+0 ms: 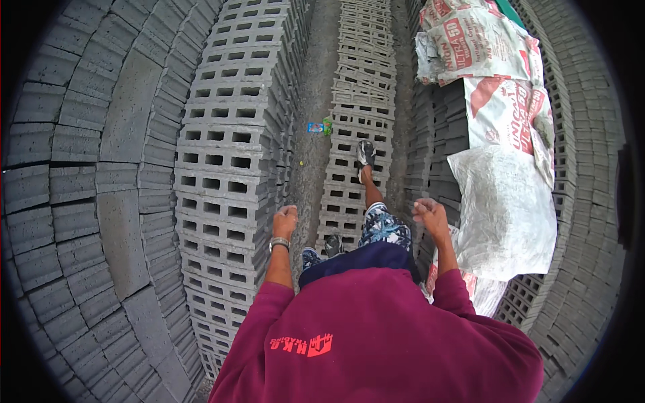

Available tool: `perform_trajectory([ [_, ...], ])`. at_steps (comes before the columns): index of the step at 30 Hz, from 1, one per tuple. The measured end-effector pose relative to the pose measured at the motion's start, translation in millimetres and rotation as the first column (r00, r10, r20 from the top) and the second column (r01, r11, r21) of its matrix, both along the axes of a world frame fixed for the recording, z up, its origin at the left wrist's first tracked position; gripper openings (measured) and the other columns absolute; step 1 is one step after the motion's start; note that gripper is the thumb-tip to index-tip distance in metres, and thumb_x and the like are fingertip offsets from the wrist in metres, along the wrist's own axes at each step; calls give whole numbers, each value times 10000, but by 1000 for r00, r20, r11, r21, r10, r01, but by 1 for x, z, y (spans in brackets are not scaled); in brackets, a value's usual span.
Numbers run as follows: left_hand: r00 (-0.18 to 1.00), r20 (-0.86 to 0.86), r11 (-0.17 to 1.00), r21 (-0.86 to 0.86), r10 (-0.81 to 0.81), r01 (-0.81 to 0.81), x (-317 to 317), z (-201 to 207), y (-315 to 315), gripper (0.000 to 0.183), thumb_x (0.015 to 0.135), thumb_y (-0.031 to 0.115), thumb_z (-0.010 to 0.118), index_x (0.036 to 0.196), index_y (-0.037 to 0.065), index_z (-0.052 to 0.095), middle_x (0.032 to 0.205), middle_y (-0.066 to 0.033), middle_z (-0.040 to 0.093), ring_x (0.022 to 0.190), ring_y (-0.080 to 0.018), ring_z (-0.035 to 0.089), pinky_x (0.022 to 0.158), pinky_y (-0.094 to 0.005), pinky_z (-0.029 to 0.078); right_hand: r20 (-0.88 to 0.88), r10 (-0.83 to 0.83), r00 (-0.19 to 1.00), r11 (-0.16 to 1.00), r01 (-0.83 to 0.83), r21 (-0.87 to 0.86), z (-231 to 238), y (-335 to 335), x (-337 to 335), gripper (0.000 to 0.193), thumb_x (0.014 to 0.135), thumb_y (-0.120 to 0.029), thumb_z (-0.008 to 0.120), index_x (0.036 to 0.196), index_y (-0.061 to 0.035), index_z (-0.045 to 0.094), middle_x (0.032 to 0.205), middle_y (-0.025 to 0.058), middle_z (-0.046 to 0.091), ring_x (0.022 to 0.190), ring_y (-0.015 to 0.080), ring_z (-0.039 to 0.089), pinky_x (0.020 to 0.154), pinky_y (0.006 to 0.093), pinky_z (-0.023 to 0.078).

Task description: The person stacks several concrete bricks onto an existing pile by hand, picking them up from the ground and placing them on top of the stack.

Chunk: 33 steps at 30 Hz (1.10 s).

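Note:
My left hand (285, 220), with a watch (279, 243) on its wrist, hangs beside a tall stack of hollow concrete blocks (218, 185). Its fingers are curled in and nothing shows in them. On the other side, my right hand (428, 211) is raised near the stacked blocks and the white sacks; its fingers are loosely bent together with nothing visible in them. Neither hand appears to touch anything. Below me, one shoe (365, 153) is stretched forward on a low row of hollow blocks (339, 195), and the other shoe (333, 245) is partly hidden by my clothing.
More stacked blocks (74, 144) rise at the far left. White and red sacks (494, 50) and a plain white sack (507, 208) lie over blocks on the right. A blue wrapper (315, 127) and a green one (327, 126) lie beside the low row, near the narrow ground strip (306, 174).

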State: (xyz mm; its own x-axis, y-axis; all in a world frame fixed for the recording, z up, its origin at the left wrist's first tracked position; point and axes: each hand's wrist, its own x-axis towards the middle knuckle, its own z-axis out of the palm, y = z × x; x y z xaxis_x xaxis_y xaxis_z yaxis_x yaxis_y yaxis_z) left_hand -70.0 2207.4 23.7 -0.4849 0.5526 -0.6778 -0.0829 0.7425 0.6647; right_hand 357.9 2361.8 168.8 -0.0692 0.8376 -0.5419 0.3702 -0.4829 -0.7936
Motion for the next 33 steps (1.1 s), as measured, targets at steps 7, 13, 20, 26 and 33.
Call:
perform_trajectory([
  [7, 1000, 9, 969, -246, 12, -10, -7, -32, 104, 287, 931, 298, 625, 1092, 62, 659, 839, -8, 657, 686, -91, 626, 521, -230, 449, -42, -41, 998, 984, 33, -177, -80, 229, -68, 357, 922, -198, 651, 1136, 88, 636, 877, 122, 708, 713, 146, 665, 654, 262, 525],
  [13, 990, 133, 966, -244, -55, 86, -8, -73, 254, 323, 939, 307, 630, 1095, 26, 658, 796, -4, 644, 688, -81, 614, 523, -241, 445, -148, 35, 988, 938, -84, -336, -192, 321, -124, 319, 931, -187, 646, 1110, 77, 640, 907, 93, 693, 762, 134, 652, 678, 266, 540],
  [20, 916, -59, 906, -189, -396, 379, 5, -279, 441, 381, 932, 315, 639, 1093, -27, 690, 959, -124, 728, 889, -175, 682, 807, -308, 517, -227, -115, 967, 854, -21, -520, -343, 367, -183, 323, 944, -193, 676, 1137, 63, 632, 974, 90, 692, 844, 148, 666, 700, 268, 555],
  [26, 750, -280, 784, -391, -600, 482, 2, -467, 568, 528, 863, 347, 678, 1210, -47, 625, 1136, -270, 675, 1070, -387, 660, 935, -419, 511, -163, -324, 932, 796, 175, -580, -419, 377, -198, 368, 955, -154, 662, 1202, 109, 589, 1039, 144, 681, 882, 174, 674, 693, 275, 556],
  [33, 823, -401, 900, -340, -402, 274, 7, -552, 608, 496, 803, 308, 714, 1139, -48, 636, 1131, -305, 654, 1085, -434, 629, 934, -471, 489, -173, -495, 852, 710, 281, -646, -420, 427, -237, 313, 964, -145, 653, 1205, 51, 609, 994, 117, 677, 831, 141, 661, 776, 279, 546],
])
